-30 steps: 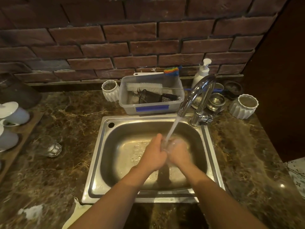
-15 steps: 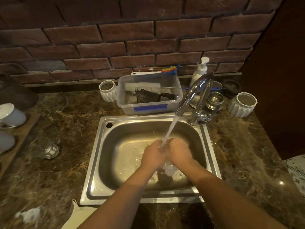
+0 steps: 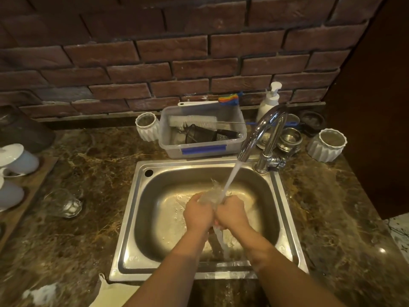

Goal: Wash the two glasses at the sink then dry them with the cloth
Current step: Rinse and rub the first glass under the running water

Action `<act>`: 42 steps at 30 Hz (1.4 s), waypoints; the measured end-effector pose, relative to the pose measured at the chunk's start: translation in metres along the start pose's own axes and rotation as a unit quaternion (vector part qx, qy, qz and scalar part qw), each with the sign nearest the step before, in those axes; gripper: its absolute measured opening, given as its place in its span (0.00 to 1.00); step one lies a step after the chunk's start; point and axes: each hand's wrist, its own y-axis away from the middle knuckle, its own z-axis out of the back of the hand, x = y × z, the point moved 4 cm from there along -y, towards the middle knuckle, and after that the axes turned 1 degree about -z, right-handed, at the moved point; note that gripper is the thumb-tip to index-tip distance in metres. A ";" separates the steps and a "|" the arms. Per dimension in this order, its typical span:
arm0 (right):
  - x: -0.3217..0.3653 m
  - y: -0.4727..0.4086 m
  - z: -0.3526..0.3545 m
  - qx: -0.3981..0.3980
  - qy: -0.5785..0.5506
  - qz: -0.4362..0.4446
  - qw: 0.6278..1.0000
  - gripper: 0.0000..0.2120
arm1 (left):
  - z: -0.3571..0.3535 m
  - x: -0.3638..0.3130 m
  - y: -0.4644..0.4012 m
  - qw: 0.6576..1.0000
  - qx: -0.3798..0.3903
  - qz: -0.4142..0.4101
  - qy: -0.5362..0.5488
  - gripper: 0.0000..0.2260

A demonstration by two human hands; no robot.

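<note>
Left hand (image 3: 197, 212) and right hand (image 3: 232, 214) both grip a clear drinking glass (image 3: 210, 196) under the tap's water stream (image 3: 231, 178), above the stainless-steel sink (image 3: 137, 209). A second clear glass (image 3: 64, 203) stands on the brown marble counter (image 3: 93, 218), left of the sink.

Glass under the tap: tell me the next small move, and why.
Probably turn the glass so the stream reaches inside. Both the left hand and right hand grip it over the sink, and water strikes its rim and splashes off.

Both hands (image 3: 218, 214) grip glass (image 3: 210, 195) under tap (image 3: 263, 134) water.
</note>
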 end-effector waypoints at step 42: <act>0.011 -0.023 0.012 0.109 0.376 0.077 0.917 0.10 | -0.015 -0.004 0.030 0.955 0.278 0.101 0.007 0.14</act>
